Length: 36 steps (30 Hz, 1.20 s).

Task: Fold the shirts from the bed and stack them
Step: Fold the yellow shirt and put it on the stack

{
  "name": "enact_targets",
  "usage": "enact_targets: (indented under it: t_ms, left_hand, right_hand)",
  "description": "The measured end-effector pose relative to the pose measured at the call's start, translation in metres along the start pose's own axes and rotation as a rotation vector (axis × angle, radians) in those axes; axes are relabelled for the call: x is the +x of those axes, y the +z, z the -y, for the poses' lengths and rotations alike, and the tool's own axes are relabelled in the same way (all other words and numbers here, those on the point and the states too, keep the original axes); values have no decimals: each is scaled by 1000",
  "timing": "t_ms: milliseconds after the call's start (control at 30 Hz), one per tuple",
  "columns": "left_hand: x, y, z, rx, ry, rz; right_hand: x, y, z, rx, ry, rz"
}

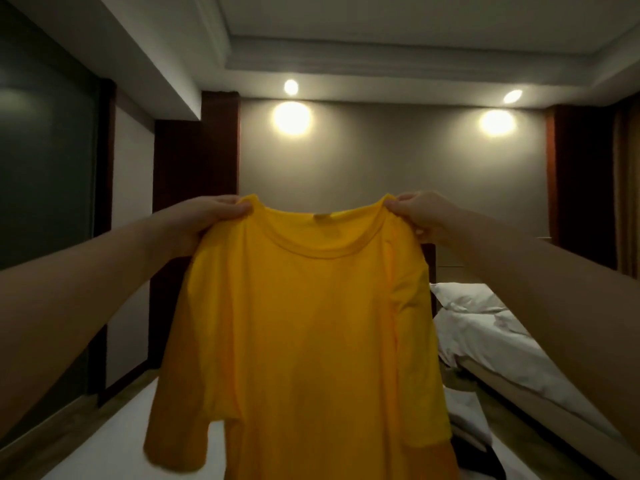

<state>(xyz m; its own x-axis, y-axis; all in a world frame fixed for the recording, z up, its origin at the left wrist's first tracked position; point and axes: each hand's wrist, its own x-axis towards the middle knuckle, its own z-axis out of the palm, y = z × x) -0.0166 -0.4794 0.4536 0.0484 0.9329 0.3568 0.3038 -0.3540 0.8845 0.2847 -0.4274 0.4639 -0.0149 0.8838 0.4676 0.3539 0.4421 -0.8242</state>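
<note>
A: How is the shirt shown in the head view?

B: A plain yellow shirt (304,341) with a round collar is held up in the air above a white bed (114,445).

A: How is it gripped?

B: Each shoulder is pinched beside the collar, one by the left hand (204,220) and one by the right hand (422,216). The fingers are curled and pressed onto the cloth.

A: And its direction?

B: It is hung lengthwise, top to bottom, with the collar uppermost and the sleeves drooped at the sides. The hem is cut off below.

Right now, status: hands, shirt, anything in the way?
Left hand, right hand: each pinching yellow shirt at a shoulder. Shirt held up, hanging, unfolded. Nothing in the way.
</note>
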Motion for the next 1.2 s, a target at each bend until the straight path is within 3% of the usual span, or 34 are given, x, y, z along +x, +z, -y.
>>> enact_targets:
  t_ms: [233,400,567,733,900,1200]
  left_hand:
    - [-10,-3,9,31,-121,22]
    - [-13,-11,24,55,-155,-23]
    - [-22,-15,26,75,-143,-157]
    - [-30,-25,20,66,-103,-238]
    - [-21,-13,23,122,-77,-252]
    - [-2,-15,36,127,-115,-270]
  right_hand:
    - [11,10,-9,23,140,37]
    - [4,38,-11,-225,4,414]
    - [10,68,-12,-133,-167,252]
    - [16,70,-20,-200,-216,-84]
    - [10,68,-33,-215,-107,-27]
    - [0,55,-36,68,18,25]
